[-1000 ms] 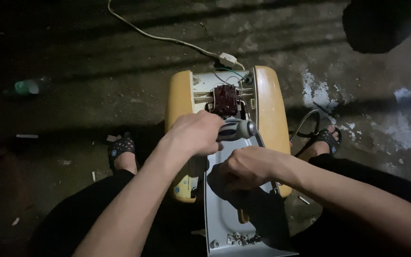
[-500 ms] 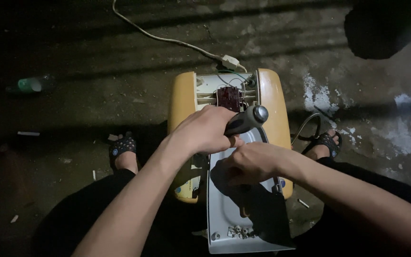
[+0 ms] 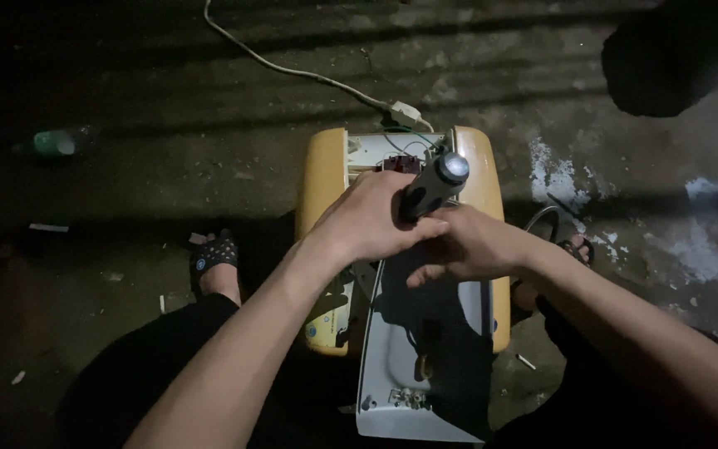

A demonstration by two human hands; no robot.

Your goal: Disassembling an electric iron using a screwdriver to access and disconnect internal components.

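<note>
Nearest us, white panel [image 3: 400, 374] leans on the yellow appliance [image 3: 322, 179]. Above it our right hand [image 3: 467, 245], fingers half curled, touches the left hand [image 3: 371, 220], which is wrapped tight round a dark-handled tool [image 3: 430, 185] w/ lit tip, over the appliance's open top. Beyond: white cord [image 3: 292, 71] on the concrete floor [image 3: 168, 100].
</note>
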